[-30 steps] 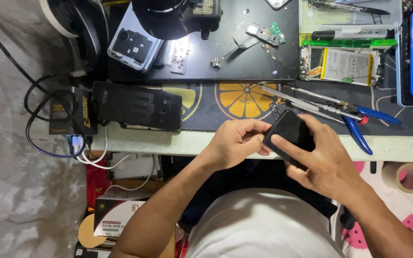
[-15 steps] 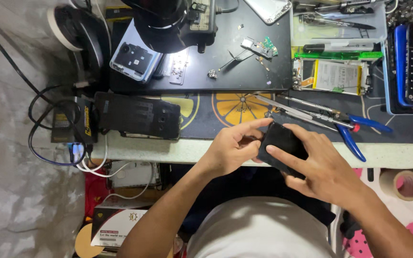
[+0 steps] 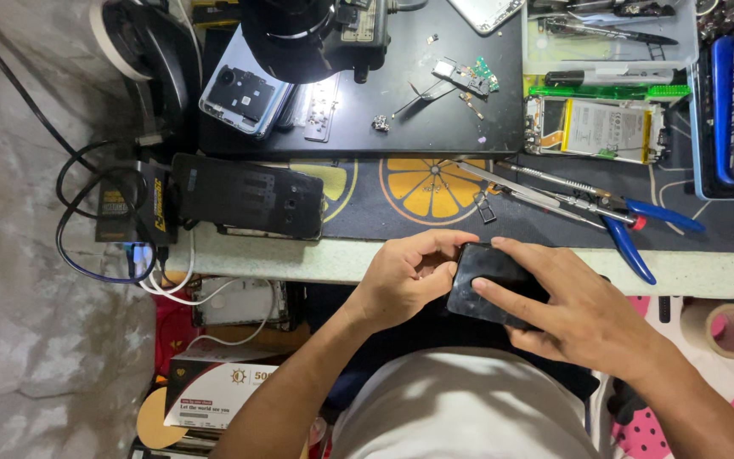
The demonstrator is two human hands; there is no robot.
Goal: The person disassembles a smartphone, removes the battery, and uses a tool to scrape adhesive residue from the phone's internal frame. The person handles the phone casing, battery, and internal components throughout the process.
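The workbench (image 3: 299, 259) is crowded with tools and phone parts. At its near edge you hold a black phone (image 3: 490, 280) between both hands: your left hand (image 3: 405, 276) pinches its left end, your right hand (image 3: 575, 319) grips it with fingers spread on top. Its long axis runs left to right.

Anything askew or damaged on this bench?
Yes. A black phone-shaped slab overhangs the front edge of the table. Farther back, a blue phone with its back cover off lies opened. Both hands, left hand and right hand, hold the small black phone off the table edge.
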